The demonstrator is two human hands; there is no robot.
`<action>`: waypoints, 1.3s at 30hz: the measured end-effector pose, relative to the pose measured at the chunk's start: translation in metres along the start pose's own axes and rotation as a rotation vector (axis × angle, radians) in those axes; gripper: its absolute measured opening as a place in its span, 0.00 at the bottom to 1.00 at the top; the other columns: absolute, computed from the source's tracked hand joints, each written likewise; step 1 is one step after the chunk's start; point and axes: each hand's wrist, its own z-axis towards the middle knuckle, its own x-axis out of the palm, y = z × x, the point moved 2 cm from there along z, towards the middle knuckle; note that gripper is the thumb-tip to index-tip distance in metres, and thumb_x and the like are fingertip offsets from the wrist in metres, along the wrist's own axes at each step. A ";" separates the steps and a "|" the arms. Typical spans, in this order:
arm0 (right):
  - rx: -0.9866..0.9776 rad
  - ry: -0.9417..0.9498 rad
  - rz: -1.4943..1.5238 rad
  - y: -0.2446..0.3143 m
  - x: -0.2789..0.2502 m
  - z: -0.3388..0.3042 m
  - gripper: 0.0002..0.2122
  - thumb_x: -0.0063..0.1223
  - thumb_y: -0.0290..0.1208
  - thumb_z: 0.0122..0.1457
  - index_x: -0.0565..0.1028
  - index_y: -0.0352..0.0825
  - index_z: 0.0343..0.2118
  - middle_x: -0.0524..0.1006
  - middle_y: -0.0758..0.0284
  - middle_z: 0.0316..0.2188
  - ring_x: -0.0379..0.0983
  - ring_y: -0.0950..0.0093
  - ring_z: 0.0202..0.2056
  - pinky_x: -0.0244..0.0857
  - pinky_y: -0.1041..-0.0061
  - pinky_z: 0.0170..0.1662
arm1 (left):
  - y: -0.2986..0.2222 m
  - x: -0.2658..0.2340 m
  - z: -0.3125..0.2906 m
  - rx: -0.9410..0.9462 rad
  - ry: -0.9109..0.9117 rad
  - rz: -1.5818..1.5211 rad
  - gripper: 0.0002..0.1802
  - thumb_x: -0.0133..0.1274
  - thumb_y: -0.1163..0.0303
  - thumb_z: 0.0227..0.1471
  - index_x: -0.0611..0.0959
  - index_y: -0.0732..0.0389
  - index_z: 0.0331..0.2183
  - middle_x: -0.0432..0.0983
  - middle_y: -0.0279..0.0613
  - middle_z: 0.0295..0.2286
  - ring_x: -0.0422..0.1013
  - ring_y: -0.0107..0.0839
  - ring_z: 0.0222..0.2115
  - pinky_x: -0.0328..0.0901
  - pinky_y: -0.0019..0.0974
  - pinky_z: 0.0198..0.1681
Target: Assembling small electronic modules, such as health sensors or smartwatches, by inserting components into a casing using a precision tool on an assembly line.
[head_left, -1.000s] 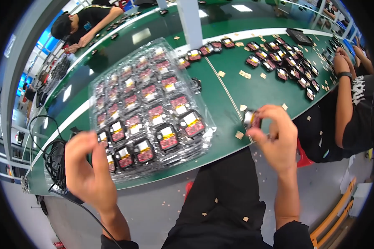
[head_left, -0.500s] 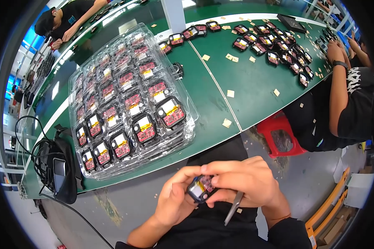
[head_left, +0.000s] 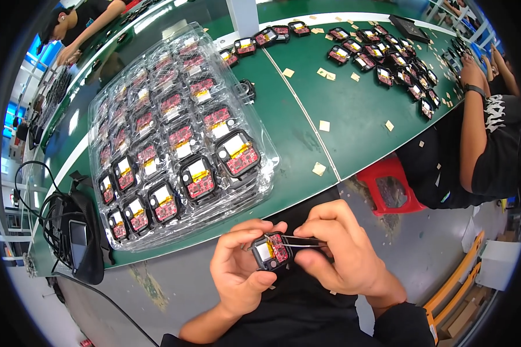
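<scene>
Between the fingers of my left hand [head_left: 235, 269] is a black smartwatch case [head_left: 265, 254], its inside facing up. A red circuit board, a silvery-white block and a strip of yellow tape show in it. My right hand [head_left: 347, 251] pinches a pair of metal tweezers [head_left: 307, 242], whose tips reach onto the red board. Both hands are above my lap, off the table's front edge. Left of them on the table stands a stack of clear plastic trays [head_left: 179, 133], its pockets filled with similar open watch cases.
Many more watch cases [head_left: 388, 61] lie in a cluster on the green table [head_left: 295, 139], among small yellowish paper squares [head_left: 325, 125]. A black bag with cables [head_left: 78, 237] sits at the left. A red stool [head_left: 391, 185] and a co-worker [head_left: 474, 139] are at the right.
My right hand has turned the tweezers from pointing down to pointing left, onto the board. My right fingers have come off the watch case, which my left hand now holds alone.
</scene>
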 end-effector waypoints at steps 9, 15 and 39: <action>0.022 -0.002 -0.013 0.001 0.007 0.002 0.13 0.65 0.18 0.52 0.81 0.32 0.41 0.75 0.64 0.34 0.76 0.73 0.25 0.70 0.74 0.27 | 0.002 -0.012 0.001 0.157 0.193 0.091 0.34 0.71 0.76 0.47 0.73 0.68 0.53 0.65 0.54 0.54 0.70 0.52 0.56 0.68 0.54 0.60; 0.037 -0.081 -0.002 0.000 0.013 -0.001 0.13 0.67 0.17 0.49 0.83 0.32 0.39 0.76 0.65 0.31 0.74 0.72 0.24 0.67 0.76 0.25 | 0.001 -0.014 -0.001 -0.020 0.037 -0.063 0.35 0.71 0.62 0.50 0.73 0.69 0.53 0.67 0.56 0.54 0.72 0.51 0.54 0.69 0.49 0.58; -0.488 -0.229 -0.596 -0.012 0.012 -0.015 0.16 0.66 0.23 0.40 0.84 0.33 0.36 0.73 0.72 0.27 0.61 0.82 0.17 0.53 0.81 0.19 | -0.006 -0.004 -0.005 -0.179 -0.019 0.049 0.42 0.70 0.46 0.46 0.72 0.69 0.49 0.67 0.57 0.52 0.72 0.41 0.51 0.72 0.51 0.56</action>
